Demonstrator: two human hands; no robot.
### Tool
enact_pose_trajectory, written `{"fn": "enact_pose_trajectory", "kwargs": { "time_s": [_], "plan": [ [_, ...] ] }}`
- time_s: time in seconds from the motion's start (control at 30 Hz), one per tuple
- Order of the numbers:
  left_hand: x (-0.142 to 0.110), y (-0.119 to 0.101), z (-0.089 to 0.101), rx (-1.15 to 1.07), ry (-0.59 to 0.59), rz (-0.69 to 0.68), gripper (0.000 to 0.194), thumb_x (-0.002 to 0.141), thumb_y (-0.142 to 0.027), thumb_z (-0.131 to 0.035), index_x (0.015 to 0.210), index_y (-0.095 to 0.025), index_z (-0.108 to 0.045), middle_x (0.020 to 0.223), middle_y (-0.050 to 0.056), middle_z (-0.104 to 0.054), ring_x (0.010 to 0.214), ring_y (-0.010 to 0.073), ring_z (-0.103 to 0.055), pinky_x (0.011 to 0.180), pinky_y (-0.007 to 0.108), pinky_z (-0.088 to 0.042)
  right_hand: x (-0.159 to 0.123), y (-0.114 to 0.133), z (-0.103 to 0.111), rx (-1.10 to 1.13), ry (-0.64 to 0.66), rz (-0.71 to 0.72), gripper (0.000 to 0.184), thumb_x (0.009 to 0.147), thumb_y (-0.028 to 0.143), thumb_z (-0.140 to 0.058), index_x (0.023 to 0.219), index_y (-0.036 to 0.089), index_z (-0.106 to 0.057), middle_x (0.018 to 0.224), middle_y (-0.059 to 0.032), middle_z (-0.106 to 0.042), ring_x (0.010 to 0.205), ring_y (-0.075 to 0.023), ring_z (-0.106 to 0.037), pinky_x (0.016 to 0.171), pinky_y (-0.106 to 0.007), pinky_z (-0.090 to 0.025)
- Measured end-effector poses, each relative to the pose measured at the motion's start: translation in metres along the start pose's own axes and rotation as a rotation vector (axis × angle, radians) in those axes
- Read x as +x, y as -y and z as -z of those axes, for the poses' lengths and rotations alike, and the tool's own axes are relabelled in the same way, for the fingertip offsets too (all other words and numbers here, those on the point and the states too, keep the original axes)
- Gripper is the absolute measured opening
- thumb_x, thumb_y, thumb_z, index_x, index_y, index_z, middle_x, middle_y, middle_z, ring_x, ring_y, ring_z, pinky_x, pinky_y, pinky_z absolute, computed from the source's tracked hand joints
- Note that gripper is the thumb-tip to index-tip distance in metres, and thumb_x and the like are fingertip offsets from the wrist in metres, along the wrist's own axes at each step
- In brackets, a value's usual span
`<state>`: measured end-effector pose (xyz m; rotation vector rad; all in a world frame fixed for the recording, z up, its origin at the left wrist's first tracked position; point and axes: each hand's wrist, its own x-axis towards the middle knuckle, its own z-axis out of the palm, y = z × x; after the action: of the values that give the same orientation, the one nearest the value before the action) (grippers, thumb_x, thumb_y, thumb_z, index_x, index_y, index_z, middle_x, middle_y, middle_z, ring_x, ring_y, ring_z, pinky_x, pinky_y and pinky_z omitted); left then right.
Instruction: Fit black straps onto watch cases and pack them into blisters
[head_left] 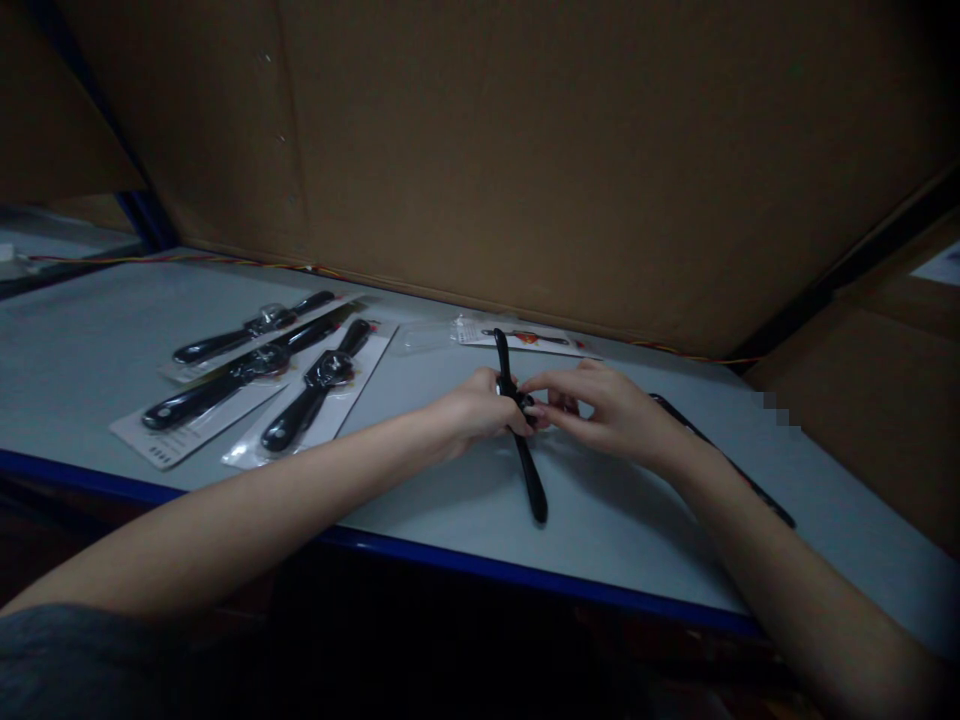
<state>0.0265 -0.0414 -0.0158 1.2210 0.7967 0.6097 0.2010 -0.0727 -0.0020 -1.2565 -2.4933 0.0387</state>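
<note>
Above the grey tabletop, my left hand (484,412) is closed around the middle of a black spokeshave (531,480). Its two slim handles stick out, one toward the back and the other toward the table's front edge. From the right, my right hand (600,405) reaches in with thumb and fingers pinched at the tool's centre. The fingers cover most of that central part, so the small piece under the fingertips cannot be made out.
Several carded spokeshaves (307,400) in clear blister packs lie at the left. Behind my hands is an opened pack with a printed card (480,333). A dark-edged flat object (739,473) lies beside my right forearm. Cardboard walls (525,170) enclose the table (442,520).
</note>
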Motion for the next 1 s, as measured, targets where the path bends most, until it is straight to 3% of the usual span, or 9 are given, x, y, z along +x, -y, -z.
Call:
{"fn": "enact_pose_trajectory", "kwargs": {
  "time_s": [0.17,0.23,0.37,0.43,0.53,0.63,0.77,0.83,1.0],
  "plan": [
    [0.001,0.002,0.0,-0.013,0.017,0.003,0.039,0.055,0.007,-0.06,0.085,-0.013,-0.047,0.07,0.0,-0.06,0.066,0.0135,-0.061,0.067,0.028,-0.047,0.004,0.009,-0.008,-0.148,-0.013,-0.016,0.027,0.09,0.032,-0.039,0.073,0.019,-0.055,0.06,0.0006,-0.058,0.055,-0.0119,-0.047,0.065,-0.029,-0.029],
    [0.002,0.003,0.0,0.031,-0.01,-0.012,0.041,0.054,0.006,-0.062,0.087,-0.014,-0.047,0.067,-0.002,-0.058,0.063,0.0123,-0.059,0.063,0.026,-0.046,0.006,0.014,-0.015,-0.164,-0.059,-0.094,0.029,0.089,0.029,-0.038,0.067,0.018,-0.053,0.057,-0.0003,-0.056,0.053,-0.0122,-0.044,0.061,-0.029,-0.027],
    [0.002,0.003,0.0,0.053,-0.019,-0.008,0.046,0.053,0.007,-0.061,0.091,-0.014,-0.046,0.065,-0.003,-0.057,0.062,0.0125,-0.059,0.061,0.025,-0.045,0.006,0.019,-0.022,0.054,-0.113,-0.335,0.039,0.088,0.034,-0.038,0.055,0.018,-0.051,0.05,-0.0003,-0.05,0.05,-0.0121,-0.043,0.051,-0.027,-0.023],
    [0.001,0.002,0.0,0.017,-0.021,-0.006,0.049,0.054,0.008,-0.06,0.094,-0.014,-0.044,0.069,-0.002,-0.059,0.065,0.0131,-0.061,0.064,0.025,-0.046,0.004,0.017,-0.02,0.154,-0.134,-0.38,0.04,0.087,0.04,-0.041,0.056,0.018,-0.052,0.05,0.0001,-0.05,0.049,-0.0116,-0.044,0.049,-0.026,-0.025],
    [0.0,0.0,0.001,0.014,-0.037,-0.005,0.051,0.055,0.007,-0.062,0.098,-0.014,-0.042,0.073,-0.001,-0.06,0.068,0.0127,-0.061,0.064,0.024,-0.045,0.0,0.008,-0.011,0.159,-0.138,-0.266,0.024,0.081,0.042,-0.053,0.081,0.018,-0.059,0.06,0.001,-0.056,0.055,-0.0123,-0.048,0.054,-0.025,-0.031],
    [0.0,-0.001,0.002,0.068,-0.024,-0.013,0.047,0.057,0.004,-0.064,0.096,-0.012,-0.045,0.075,0.002,-0.061,0.064,0.0109,-0.059,0.058,0.022,-0.041,-0.002,0.002,-0.003,0.082,-0.047,-0.103,0.026,0.081,0.038,-0.055,0.102,0.022,-0.057,0.069,0.0009,-0.06,0.063,-0.0133,-0.052,0.064,-0.026,-0.035],
    [0.001,0.0,0.003,0.065,0.058,-0.003,0.036,0.056,0.006,-0.06,0.085,-0.012,-0.049,0.072,0.002,-0.06,0.064,0.0112,-0.059,0.059,0.023,-0.043,0.001,0.005,-0.003,-0.046,0.001,-0.044,0.017,0.085,0.034,-0.049,0.084,0.02,-0.059,0.062,0.001,-0.057,0.06,-0.0131,-0.049,0.065,-0.028,-0.032],
    [0.003,0.002,0.003,0.04,0.06,0.003,0.038,0.054,0.007,-0.06,0.085,-0.012,-0.049,0.071,0.001,-0.06,0.065,0.0118,-0.06,0.063,0.024,-0.046,0.003,0.011,-0.008,-0.088,0.007,-0.053,0.021,0.086,0.03,-0.046,0.071,0.019,-0.056,0.057,0.0017,-0.054,0.056,-0.0121,-0.046,0.064,-0.028,-0.03],
    [0.004,0.004,0.002,0.026,0.001,-0.012,0.045,0.051,0.008,-0.062,0.088,-0.014,-0.046,0.068,-0.003,-0.058,0.062,0.0105,-0.058,0.062,0.024,-0.047,0.005,0.022,-0.021,0.009,-0.066,-0.35,0.035,0.085,0.03,-0.041,0.054,0.018,-0.054,0.047,0.0004,-0.049,0.048,-0.012,-0.043,0.049,-0.027,-0.022]
  ]
}}
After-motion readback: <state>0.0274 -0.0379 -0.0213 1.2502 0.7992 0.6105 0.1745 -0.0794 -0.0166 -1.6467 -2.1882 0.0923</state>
